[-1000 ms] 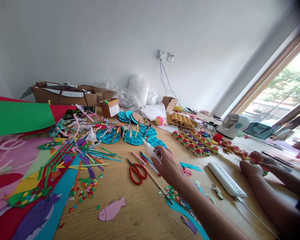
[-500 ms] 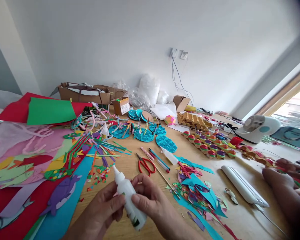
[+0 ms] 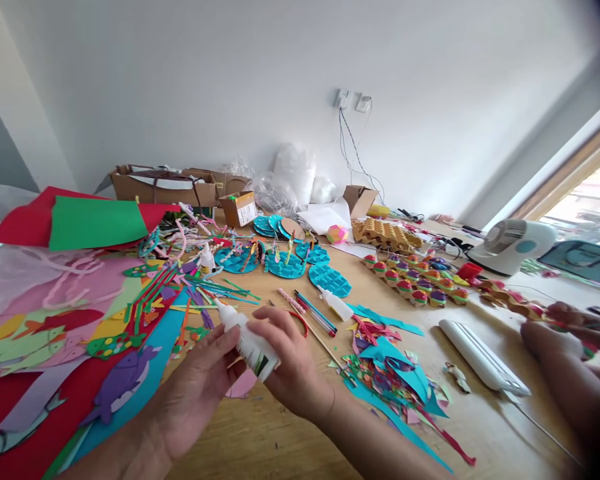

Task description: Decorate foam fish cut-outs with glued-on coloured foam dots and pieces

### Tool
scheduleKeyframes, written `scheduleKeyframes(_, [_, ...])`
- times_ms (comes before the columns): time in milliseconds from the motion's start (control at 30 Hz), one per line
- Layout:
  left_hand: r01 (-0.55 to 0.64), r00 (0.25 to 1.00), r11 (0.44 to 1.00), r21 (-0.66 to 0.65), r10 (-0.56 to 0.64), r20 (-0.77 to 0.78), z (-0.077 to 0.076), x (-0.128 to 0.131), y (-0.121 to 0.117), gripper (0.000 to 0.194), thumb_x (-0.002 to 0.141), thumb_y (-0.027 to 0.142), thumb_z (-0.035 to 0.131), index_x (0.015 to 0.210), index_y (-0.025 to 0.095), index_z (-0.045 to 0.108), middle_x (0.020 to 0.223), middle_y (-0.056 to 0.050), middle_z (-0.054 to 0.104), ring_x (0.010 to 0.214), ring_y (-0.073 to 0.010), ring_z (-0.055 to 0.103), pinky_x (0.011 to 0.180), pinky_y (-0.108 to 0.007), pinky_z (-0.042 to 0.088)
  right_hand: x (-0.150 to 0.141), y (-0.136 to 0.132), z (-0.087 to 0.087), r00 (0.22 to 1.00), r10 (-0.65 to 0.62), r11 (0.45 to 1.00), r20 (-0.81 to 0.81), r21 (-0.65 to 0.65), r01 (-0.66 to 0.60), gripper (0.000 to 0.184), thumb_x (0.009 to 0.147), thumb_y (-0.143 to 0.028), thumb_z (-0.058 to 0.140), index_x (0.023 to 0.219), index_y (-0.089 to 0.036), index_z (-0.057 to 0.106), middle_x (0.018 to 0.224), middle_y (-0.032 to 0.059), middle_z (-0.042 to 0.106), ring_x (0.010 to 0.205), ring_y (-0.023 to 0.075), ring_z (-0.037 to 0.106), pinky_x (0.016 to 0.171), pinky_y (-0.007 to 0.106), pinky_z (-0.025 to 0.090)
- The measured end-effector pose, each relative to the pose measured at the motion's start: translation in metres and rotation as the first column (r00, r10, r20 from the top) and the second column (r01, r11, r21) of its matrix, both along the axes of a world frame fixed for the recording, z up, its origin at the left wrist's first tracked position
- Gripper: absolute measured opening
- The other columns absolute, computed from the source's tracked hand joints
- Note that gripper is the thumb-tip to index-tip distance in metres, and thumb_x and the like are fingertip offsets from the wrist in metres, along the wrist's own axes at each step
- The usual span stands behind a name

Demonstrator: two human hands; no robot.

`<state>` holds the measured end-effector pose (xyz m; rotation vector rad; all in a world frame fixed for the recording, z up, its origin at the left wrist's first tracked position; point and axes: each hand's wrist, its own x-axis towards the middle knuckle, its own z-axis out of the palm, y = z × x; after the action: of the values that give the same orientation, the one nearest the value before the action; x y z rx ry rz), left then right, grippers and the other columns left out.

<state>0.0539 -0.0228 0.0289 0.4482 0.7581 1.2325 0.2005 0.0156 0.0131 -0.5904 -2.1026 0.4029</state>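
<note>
Between my hands is a white glue bottle (image 3: 253,348), tilted with its nozzle toward the upper left. My left hand (image 3: 200,383) is closed on it, thumb on top near the neck. My right hand (image 3: 295,367) wraps its fingers over the body and lower end. A pink paper piece (image 3: 241,385) shows just below the bottle; whether it is held or lying on the table I cannot tell. Behind my right hand, red-handled scissors (image 3: 305,325) are mostly hidden. Several pens (image 3: 320,315) and a second glue bottle (image 3: 336,305) lie beyond.
Paper scraps (image 3: 395,373) and a white device with a cable (image 3: 483,357) lie to the right, near another person's hand (image 3: 555,347). Paper fish and sheets (image 3: 125,380) cover the left side. Blue discs (image 3: 285,265), painted egg cartons (image 3: 420,283) and a fan (image 3: 510,247) stand farther back.
The bottle has tipped further to the left and moved slightly up and left. My right hand has shifted up over it. A pink paper piece now shows beneath it, and the scissors are more covered.
</note>
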Motion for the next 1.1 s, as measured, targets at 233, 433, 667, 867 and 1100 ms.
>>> scheduleKeyframes(233, [0.115, 0.992, 0.992, 0.054, -0.111, -0.063, -0.01, 0.005, -0.011, 0.025, 0.081, 0.04, 0.054, 0.093, 0.02, 0.06, 0.092, -0.003, 0.057, 0.082, -0.0157, 0.053, 0.072, -0.03, 0.045, 0.002, -0.006, 0.012, 0.986, 0.149, 0.984, -0.077, -0.087, -0.156, 0.032, 0.077, -0.017, 0.056, 0.109, -0.023, 0.053, 0.106, 0.0084, 0.056, 0.097, 0.0171, 0.055, 0.084, 0.027, 0.044])
scheduleKeyframes(433, [0.336, 0.803, 0.94, 0.062, -0.251, -0.541, -0.032, -0.007, -0.027, 0.032, 0.082, 0.042, 0.045, 0.089, 0.017, 0.064, 0.078, -0.005, 0.06, 0.071, -0.0171, 0.056, 0.059, -0.027, 0.045, 0.014, -0.001, 0.02, 0.909, -0.166, 0.809, -0.382, -0.58, -0.096, 0.03, 0.068, -0.027, 0.068, 0.093, -0.02, 0.054, 0.084, 0.002, 0.059, 0.072, 0.0143, 0.058, 0.061, 0.025, 0.047])
scheduleKeyframes(667, [0.632, -0.067, 0.718, 0.29, 0.424, -0.903, -0.051, -0.029, -0.035, 0.04, 0.073, -0.001, 0.036, 0.089, 0.023, 0.064, 0.092, -0.002, 0.064, 0.089, -0.0181, 0.058, 0.081, -0.03, 0.048, 0.012, 0.007, 0.009, 0.951, -0.042, 0.547, -0.306, -0.803, -0.234, 0.035, 0.065, -0.037, 0.069, 0.085, -0.017, 0.048, 0.072, 0.0001, 0.058, 0.054, 0.0109, 0.057, 0.038, 0.017, 0.033])
scheduleKeyframes(867, [0.729, -0.327, 0.654, 0.202, 0.593, -0.736, -0.073, -0.029, -0.038, 0.04, 0.076, -0.001, 0.035, 0.101, 0.019, 0.059, 0.098, -0.004, 0.065, 0.092, -0.0188, 0.059, 0.085, -0.031, 0.048, 0.001, 0.001, -0.007, 0.96, -0.039, 0.587, -0.276, -0.784, -0.202, 0.033, 0.066, -0.041, 0.068, 0.08, -0.017, 0.05, 0.073, 0.0, 0.056, 0.063, 0.0108, 0.053, 0.056, 0.024, 0.043])
scheduleKeyframes(1100, [0.702, -0.349, 0.685, 0.195, 0.57, -0.744, -0.073, -0.027, -0.043, 0.034, 0.077, 0.01, 0.045, 0.109, 0.016, 0.056, 0.109, -0.009, 0.062, 0.097, -0.0252, 0.057, 0.083, -0.04, 0.048, 0.004, -0.004, -0.017, 0.996, -0.089, 0.831, 0.007, -0.551, 0.078, 0.02, 0.075, -0.037, 0.062, 0.078, -0.017, 0.058, 0.07, -0.0002, 0.058, 0.061, 0.0107, 0.049, 0.056, 0.023, 0.038])
